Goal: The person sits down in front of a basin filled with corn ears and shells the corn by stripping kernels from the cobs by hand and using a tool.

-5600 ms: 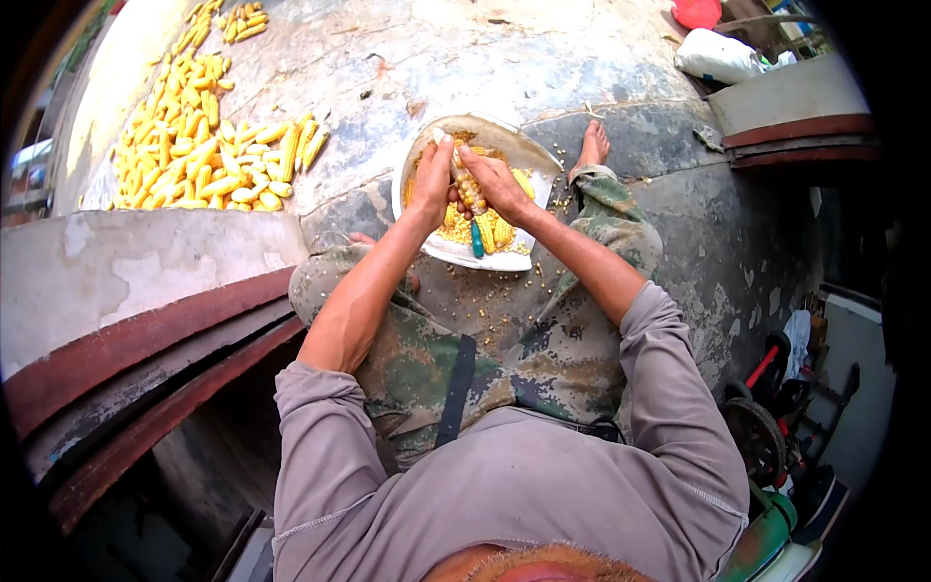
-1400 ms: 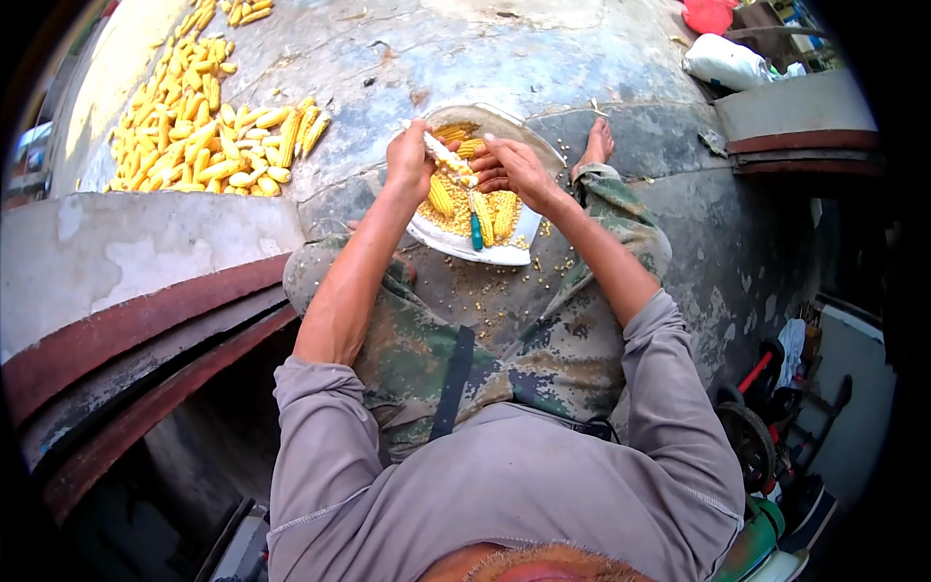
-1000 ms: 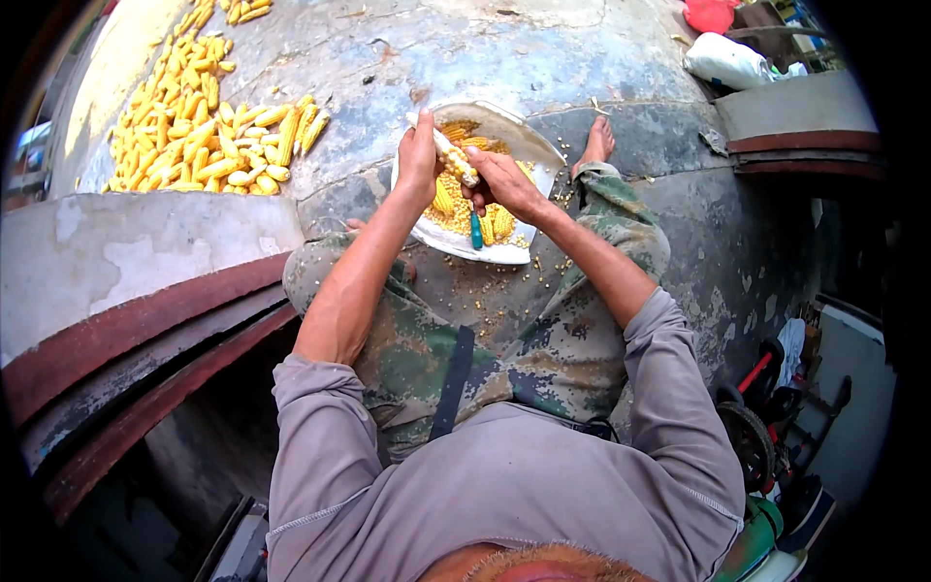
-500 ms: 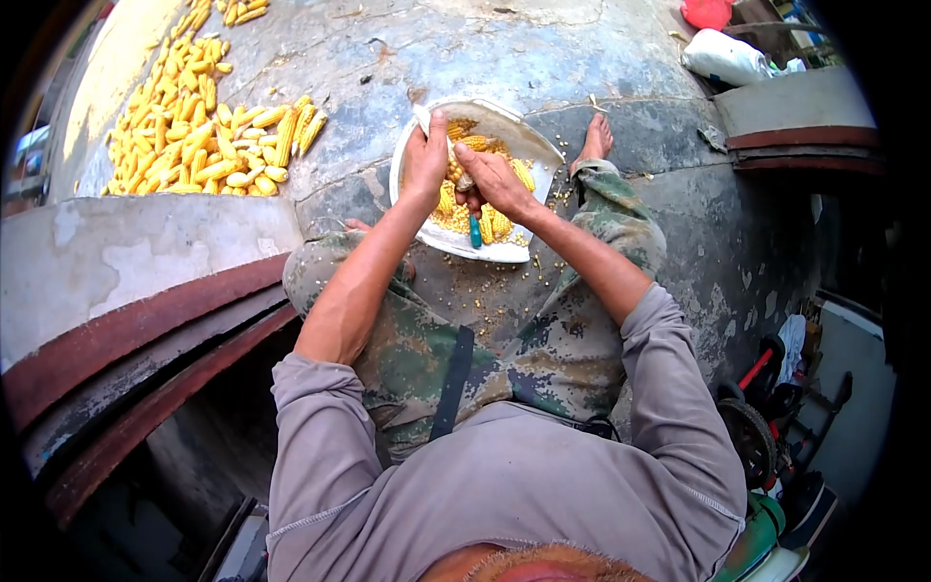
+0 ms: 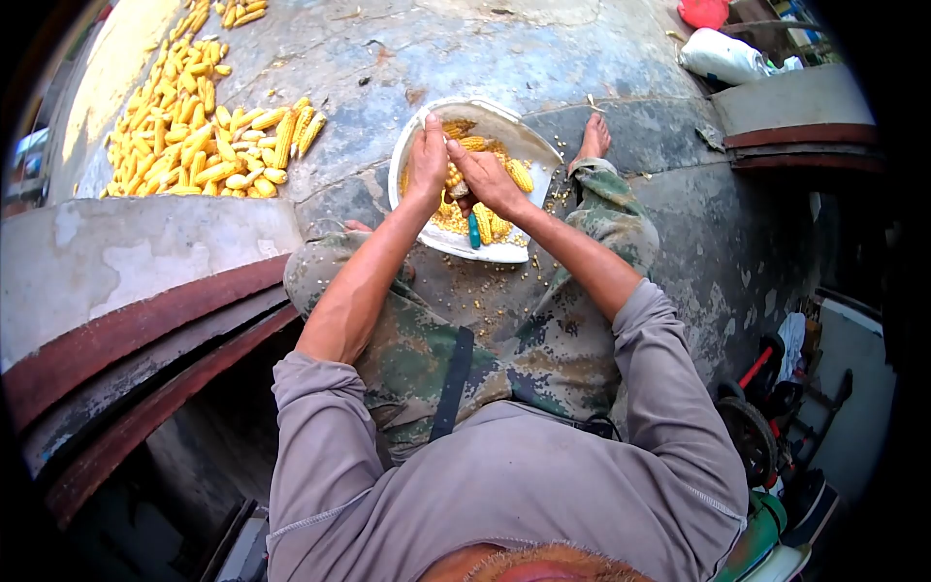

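Note:
Over a white basin (image 5: pixel 546 165) between my legs, my two hands are close together around a partly stripped corn cob (image 5: pixel 457 186). My left hand (image 5: pixel 425 163) is closed on the cob from the left, its fingers mostly hidden. From the right, my right hand (image 5: pixel 488 181) grips it, the thumb pointing up toward the left hand. Just below the right hand a teal handle (image 5: pixel 474 231) shows; what it belongs to is hidden, and I cannot tell whether the hand touches it. Whole yellow corn cobs (image 5: pixel 521 176) and loose kernels (image 5: pixel 449 221) lie in the basin.
A large pile of corn cobs (image 5: pixel 189 145) covers the concrete floor at the left. Spilled kernels (image 5: pixel 490 306) dot the floor before the basin. At the upper right lie a white sack (image 5: pixel 722 56) and a red item (image 5: pixel 706 12). A wheel (image 5: pixel 747 432) stands lower right.
My right hand has shifted slightly up and left, its thumb now nearer the left hand. The cob has turned a little between the hands. The basin has stayed in place.

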{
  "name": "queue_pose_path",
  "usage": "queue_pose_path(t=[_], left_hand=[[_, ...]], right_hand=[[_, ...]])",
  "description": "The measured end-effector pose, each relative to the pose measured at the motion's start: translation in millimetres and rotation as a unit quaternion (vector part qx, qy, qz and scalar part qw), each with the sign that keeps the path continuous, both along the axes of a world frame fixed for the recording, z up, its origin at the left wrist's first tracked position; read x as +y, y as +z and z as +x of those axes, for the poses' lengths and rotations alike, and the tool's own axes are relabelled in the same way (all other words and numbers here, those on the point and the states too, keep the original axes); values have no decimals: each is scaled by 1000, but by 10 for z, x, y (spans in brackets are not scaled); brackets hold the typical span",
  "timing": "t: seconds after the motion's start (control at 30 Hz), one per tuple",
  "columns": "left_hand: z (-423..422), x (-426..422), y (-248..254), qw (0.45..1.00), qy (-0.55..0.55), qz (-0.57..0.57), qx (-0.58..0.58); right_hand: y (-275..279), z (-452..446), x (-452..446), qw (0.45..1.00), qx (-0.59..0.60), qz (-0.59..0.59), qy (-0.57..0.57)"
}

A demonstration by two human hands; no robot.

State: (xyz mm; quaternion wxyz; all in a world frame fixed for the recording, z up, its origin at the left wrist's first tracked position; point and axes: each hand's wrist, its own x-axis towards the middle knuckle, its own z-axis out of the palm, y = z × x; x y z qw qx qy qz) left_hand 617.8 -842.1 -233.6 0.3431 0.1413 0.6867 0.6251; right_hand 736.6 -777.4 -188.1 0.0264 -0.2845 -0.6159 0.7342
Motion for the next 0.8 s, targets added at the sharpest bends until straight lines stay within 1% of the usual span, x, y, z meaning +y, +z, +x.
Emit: queue_pose_path(t=[0.07, 0.13, 0.2, 0.23, 0.3, 0.33, 0.4, 0.53, 0.6, 0.63, 0.67, 0.7, 0.73, 0.77, 0.8], left_hand=[[-17, -14, -3, 1000, -5, 3, -7], [-31, -7, -10, 997, -1, -11, -80], [-23, 12, -22, 998, 2, -4, -67], [-20, 17, -21, 999, 7, 2, -54], [-10, 32, -22, 998, 11, 21, -58], [-3, 37, 21, 997, 14, 40, -63], [14, 13, 107, 998, 13, 31, -61], [11, 32, 48, 998, 21, 29, -49], [22, 42, -33, 998, 30, 35, -48], [19, 43, -55, 997, 41, 42, -46], [11, 40, -61, 997, 41, 41, -46], [-3, 42, -64, 997, 38, 31, -54], [-6, 41, -44, 997, 35, 20, -61], [-8, 35, -23, 997, 36, 20, -61], [-21, 33, 1, 996, 26, 7, -85]], right_hand=[[-32, 10, -2, 1000, 14, -21, -17], [-116, 20, 6, 998, 27, -40, -35], [-250, 15, 34, 991, 66, -94, -68], [-188, 9, 36, 991, 66, -94, -68], [-64, 12, 34, 992, 20, -101, -70], [-42, 16, 15, 992, 20, -101, -69], [-1, 20, -27, 1000, 21, 9, -13], [62, 19, -52, 999, 23, 39, -12], [2, 19, -65, 998, 23, 48, -42], [-152, 14, -31, 998, 23, 48, -42], [-270, -14, 11, 993, 45, 91, -56], [-383, -3, 36, 992, 49, 95, -61], [-335, -13, 39, 991, 54, 98, -67], [-284, 0, 29, 991, 54, 98, -66], [-233, 3, 20, 995, 48, 47, -74]])
